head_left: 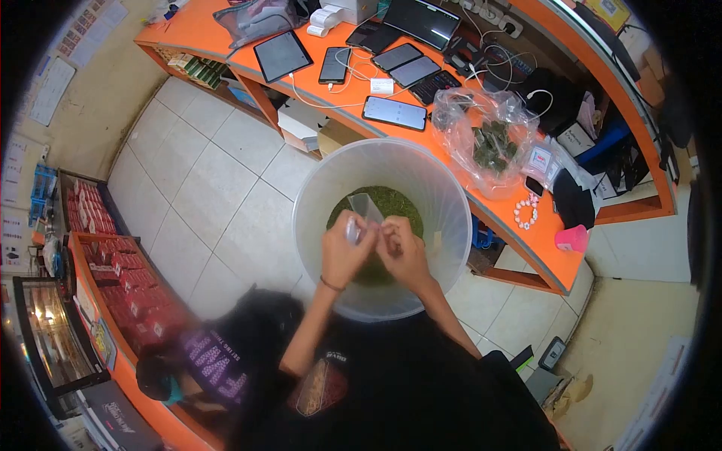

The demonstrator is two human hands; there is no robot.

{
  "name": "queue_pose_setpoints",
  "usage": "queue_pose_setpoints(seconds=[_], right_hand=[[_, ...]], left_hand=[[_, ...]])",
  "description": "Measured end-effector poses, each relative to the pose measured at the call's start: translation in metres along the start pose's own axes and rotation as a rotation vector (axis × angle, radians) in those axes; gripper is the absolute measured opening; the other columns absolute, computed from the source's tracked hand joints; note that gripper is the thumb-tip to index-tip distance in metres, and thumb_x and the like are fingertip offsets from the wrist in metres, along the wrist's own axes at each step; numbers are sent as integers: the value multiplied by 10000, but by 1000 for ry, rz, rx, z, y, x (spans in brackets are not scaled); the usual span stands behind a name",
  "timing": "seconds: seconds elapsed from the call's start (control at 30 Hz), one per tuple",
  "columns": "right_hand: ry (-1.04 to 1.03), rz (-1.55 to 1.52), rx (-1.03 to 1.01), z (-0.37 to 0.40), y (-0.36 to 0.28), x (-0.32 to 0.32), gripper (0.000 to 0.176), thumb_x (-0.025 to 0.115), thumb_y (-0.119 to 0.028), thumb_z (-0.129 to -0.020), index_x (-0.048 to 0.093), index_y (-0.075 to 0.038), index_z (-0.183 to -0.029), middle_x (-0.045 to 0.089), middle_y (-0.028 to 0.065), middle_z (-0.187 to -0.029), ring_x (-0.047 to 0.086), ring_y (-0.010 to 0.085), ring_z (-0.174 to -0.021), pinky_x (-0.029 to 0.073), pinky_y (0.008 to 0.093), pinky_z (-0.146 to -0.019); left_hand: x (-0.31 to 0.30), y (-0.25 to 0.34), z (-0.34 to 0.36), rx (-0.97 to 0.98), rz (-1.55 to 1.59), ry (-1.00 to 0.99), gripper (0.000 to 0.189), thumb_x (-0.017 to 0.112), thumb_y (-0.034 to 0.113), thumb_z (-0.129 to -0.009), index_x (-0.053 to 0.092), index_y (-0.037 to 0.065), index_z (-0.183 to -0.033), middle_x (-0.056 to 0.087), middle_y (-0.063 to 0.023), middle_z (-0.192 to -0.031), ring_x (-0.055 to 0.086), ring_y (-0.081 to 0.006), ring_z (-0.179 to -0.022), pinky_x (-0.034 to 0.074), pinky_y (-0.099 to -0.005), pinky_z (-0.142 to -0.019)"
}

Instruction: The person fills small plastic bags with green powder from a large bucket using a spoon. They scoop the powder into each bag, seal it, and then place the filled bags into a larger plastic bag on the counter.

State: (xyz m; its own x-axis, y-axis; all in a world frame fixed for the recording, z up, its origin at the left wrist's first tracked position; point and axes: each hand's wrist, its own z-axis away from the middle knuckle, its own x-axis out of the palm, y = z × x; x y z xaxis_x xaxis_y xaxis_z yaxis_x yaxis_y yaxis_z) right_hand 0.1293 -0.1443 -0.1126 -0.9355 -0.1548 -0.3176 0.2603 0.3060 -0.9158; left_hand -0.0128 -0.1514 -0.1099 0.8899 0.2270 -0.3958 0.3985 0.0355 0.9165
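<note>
A large translucent tub (444,188) stands in front of me, with green shredded material (395,201) at its bottom. Over the tub, my left hand (347,244) and my right hand (401,248) are close together, fingers pinched on a small clear plastic bag (365,207). The bag points away from me, between the two hands. Whether anything is inside it is too small to tell.
An orange counter (331,113) curves behind the tub, bearing phones, a tablet (282,56), cables and a clear bag of green packets (492,146). A pink cup (571,239) stands near its right end. Another person (218,361) is at lower left, beside red-packed shelves (135,289).
</note>
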Motion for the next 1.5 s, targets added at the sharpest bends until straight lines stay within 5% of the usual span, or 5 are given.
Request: queue_pose_setpoints(seconds=[0.07, 0.3, 0.8, 1.17, 1.5], right_hand=[[69, 0, 49, -1, 13, -1, 240, 611, 24, -886, 479, -33, -1078, 563, 59, -770, 533, 74, -599, 438, 240, -538], [169, -201, 109, -4, 3, 7, 228, 601, 36, -891, 479, -36, -1070, 585, 36, -778, 571, 46, -668, 445, 220, -570], [-35, -529, 393, -23, 4, -21, 212, 575, -179, -991, 564, 6, -1095, 464, 36, -927, 516, 112, -877, 421, 291, -854], [-126, 773, -113, -73, 105, 65, 259, 570, -192, -950, 698, 32, -931, 568, 273, -1009, 577, 436, -922, 462, 515, -837], [-482, 128, 197, -5, 64, 93, 248, 634, -189, -922, 692, 52, -924, 655, 237, -883, 661, 378, -725, 548, 436, -703]], left_hand=[[-6, -2, -3, 45, 32, 67, 177, 734, 57, -770, 596, 26, -876, 611, -37, -648, 573, -100, -598, 482, -290, -581], [-20, 11, -2, 435, -34, -178, 498, 791, 68, -692, 644, 56, -1168, 586, -152, -1316, 606, -333, -1163, 514, -401, -939], [-37, -5, -2, 262, 79, 64, 721, 862, 114, -687, 515, 6, -1310, 658, -151, -1178, 660, -219, -991, 510, -326, -881], [-34, -22, -10, 266, 280, 241, 770, 865, 148, -704, 476, -25, -1346, 591, -181, -1288, 611, -237, -1097, 470, -362, -947], [-38, -30, -11, 238, 382, 428, 829, 837, 102, -734, 379, -18, -1414, 499, -188, -1368, 494, -254, -1233, 385, -365, -1046]])
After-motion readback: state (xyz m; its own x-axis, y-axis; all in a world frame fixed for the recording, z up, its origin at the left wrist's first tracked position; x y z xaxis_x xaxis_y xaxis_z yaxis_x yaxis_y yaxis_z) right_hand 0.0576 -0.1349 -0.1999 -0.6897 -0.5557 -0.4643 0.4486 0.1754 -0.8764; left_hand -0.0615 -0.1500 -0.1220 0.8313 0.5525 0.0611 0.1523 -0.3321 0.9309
